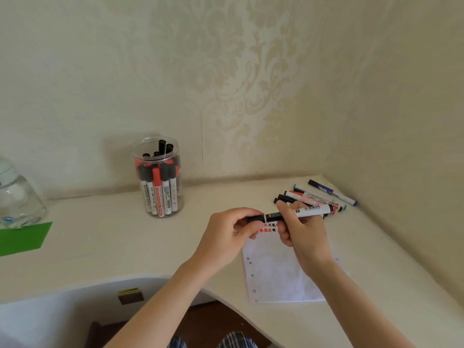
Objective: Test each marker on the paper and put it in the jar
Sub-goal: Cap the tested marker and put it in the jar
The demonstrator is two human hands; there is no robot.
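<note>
Both forearms nearest lens. My left hand [229,228] pinches black cap end; my right hand [300,231] curled round white-barrelled black marker [298,213], held level just above white punched paper sheet [273,272] on cream surface [125,244]. Cap seam looks barely parted; cannot tell if coming off or going on. Advice: pull or push straight along barrel, no twisting. Clear plastic jar [158,177] of markers stands well left. Untested marker pile [319,197] behind right hand. Red and black test characters on paper, barcode on barrel: unreadable.
</note>
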